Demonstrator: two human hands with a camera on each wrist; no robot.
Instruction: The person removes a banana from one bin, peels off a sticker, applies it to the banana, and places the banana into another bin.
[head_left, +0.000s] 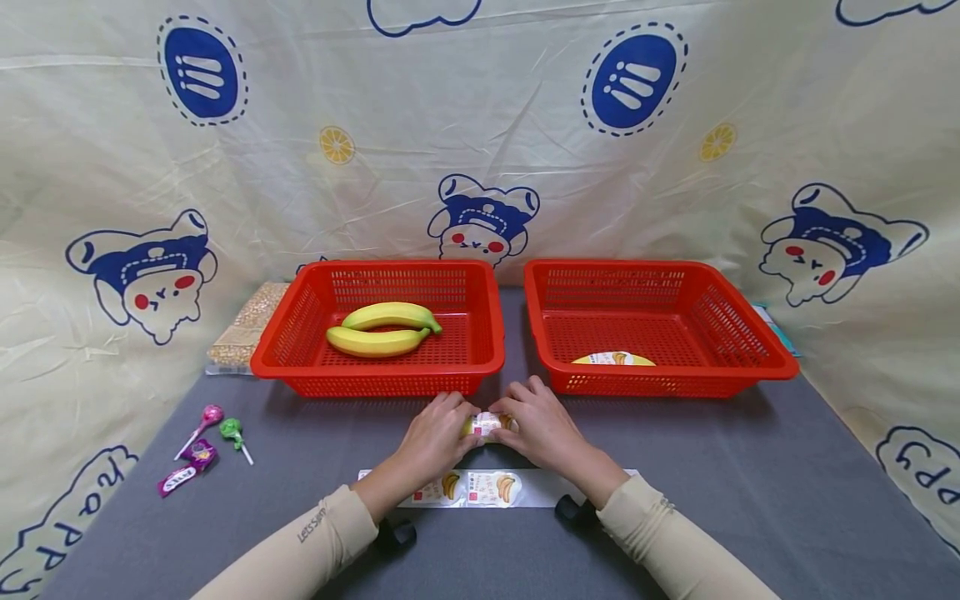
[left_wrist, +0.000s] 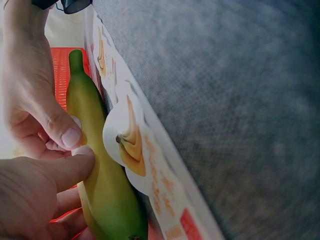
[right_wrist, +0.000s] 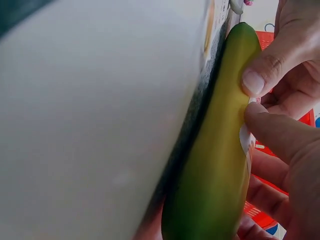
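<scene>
Both hands grip one yellow-green banana [left_wrist: 107, 185] at the middle, just in front of the two red baskets. The left hand [head_left: 440, 433] holds its left part and the right hand [head_left: 542, 425] its right part, fingers behind and thumbs on the near side. In both wrist views the two thumbs press close together on the peel. A white sticker [head_left: 486, 423] with a printed banana picture lies on the banana, partly hidden by the fingers. Below the hands, a strip of similar stickers [head_left: 492, 489] lies on the grey table [head_left: 480, 554].
The left red basket [head_left: 378, 385] holds two bananas [head_left: 378, 342]. Inside the right red basket [head_left: 652, 381] lies a banana bearing a sticker [head_left: 611, 358]. Several wrapped candies [head_left: 199, 454] and a lollipop [head_left: 231, 429] lie at left, near a bag of grains [head_left: 243, 329].
</scene>
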